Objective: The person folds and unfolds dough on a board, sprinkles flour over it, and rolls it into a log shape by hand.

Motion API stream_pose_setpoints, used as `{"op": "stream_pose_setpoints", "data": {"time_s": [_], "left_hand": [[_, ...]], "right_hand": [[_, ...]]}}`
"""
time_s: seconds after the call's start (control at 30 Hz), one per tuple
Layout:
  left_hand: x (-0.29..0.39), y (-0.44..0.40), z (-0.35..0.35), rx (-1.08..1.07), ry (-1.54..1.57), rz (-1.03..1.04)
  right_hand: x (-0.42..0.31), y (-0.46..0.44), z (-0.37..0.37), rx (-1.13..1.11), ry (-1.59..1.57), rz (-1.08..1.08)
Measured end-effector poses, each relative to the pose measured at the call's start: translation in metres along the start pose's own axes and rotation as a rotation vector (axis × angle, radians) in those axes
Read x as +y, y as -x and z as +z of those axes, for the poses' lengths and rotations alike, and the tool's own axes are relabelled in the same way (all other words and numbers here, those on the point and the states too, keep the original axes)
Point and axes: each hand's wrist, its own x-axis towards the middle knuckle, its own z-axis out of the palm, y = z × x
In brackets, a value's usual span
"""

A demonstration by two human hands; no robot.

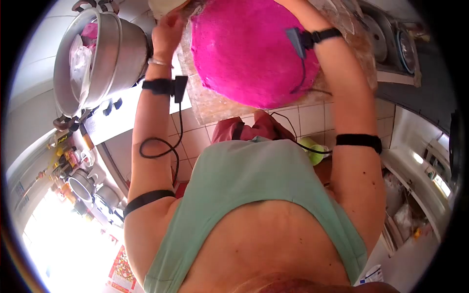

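A large, flat, round bright pink sheet [249,53], which looks like rolled dough, lies on a floury board [195,95]. My left hand [167,30] is at the sheet's upper left edge, beside a pale object [163,7] at the top; its fingers are blurred and partly hidden. At the top edge of the view, beyond the pink sheet, only the base of my right hand [290,4] shows, and its fingers are cut off. Straps with dark sensors and cables sit on both wrists.
A large metal pot [110,56] with plastic and something pink inside stands at the upper left. Smaller pots [82,188] are at the lower left. Dishes [405,49] stand in a rack at the upper right. A green bowl [316,155] is below the board.
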Motion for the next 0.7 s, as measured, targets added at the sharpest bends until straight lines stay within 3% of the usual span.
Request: {"op": "stream_pose_setpoints", "data": {"time_s": [0.13,0.23,0.3,0.33,0.43,0.5,0.63,0.7], "left_hand": [[0.012,0.094,-0.020,-0.266,0.093,-0.216],[0.033,0.156,-0.031,-0.332,0.058,-0.201],[0.053,0.188,-0.039,-0.365,0.055,-0.164],[0.064,0.203,-0.042,-0.367,0.032,-0.118],[0.078,0.231,-0.037,-0.395,-0.028,0.322],[0.083,0.244,-0.027,-0.436,-0.114,0.515],[0.111,0.240,-0.015,-0.507,-0.033,0.568],[0.110,0.241,-0.008,-0.518,-0.056,0.636]], "right_hand": [[0.032,0.117,-0.074,-0.244,-0.061,0.418],[0.043,0.217,-0.123,-0.356,-0.131,0.853],[0.039,0.280,-0.134,-0.161,-0.178,1.232],[0.029,0.306,-0.136,-0.158,-0.171,1.250],[0.008,0.355,-0.140,-0.062,-0.162,1.397],[-0.001,0.372,-0.122,0.171,-0.499,1.526],[-0.017,0.361,-0.099,0.058,-0.516,1.437],[-0.011,0.361,-0.085,-0.073,-0.279,1.336]]}}
